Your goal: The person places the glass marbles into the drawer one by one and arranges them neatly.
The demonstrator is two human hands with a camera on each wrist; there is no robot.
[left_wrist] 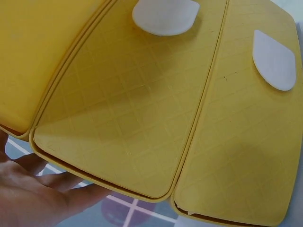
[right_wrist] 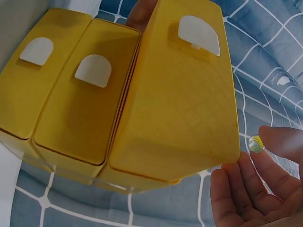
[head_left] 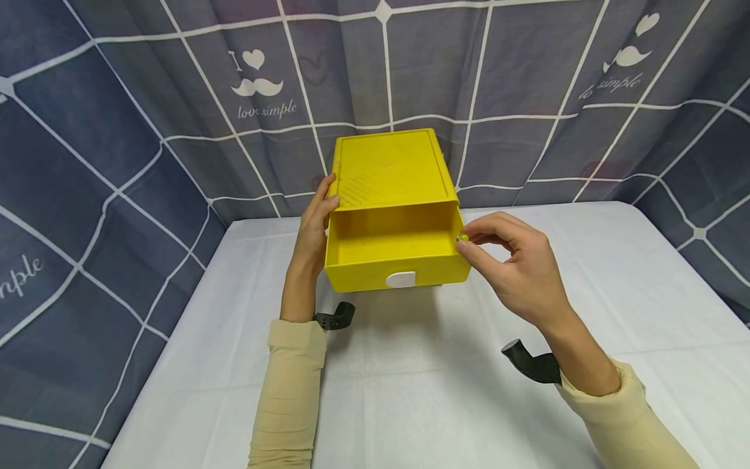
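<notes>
A yellow plastic drawer unit [head_left: 389,168] stands on the table, its top drawer [head_left: 357,275] pulled out toward me. No contents show in that drawer from the head view. My left hand [head_left: 313,231] rests against the unit's left side, fingers extended along it in the left wrist view. Between thumb and forefinger, my right hand [head_left: 521,260] pinches a small clear glass marble [right_wrist: 256,144] with a yellow swirl. It is held beside the drawer's right wall, near the front corner; the other fingers lie close to the drawer.
Two lower drawers [right_wrist: 90,113] with white handles are shut beneath the pulled-out one. A white cloth covers the table [head_left: 398,391]. Grey-blue checked curtains [head_left: 433,65] hang behind the unit and at both sides.
</notes>
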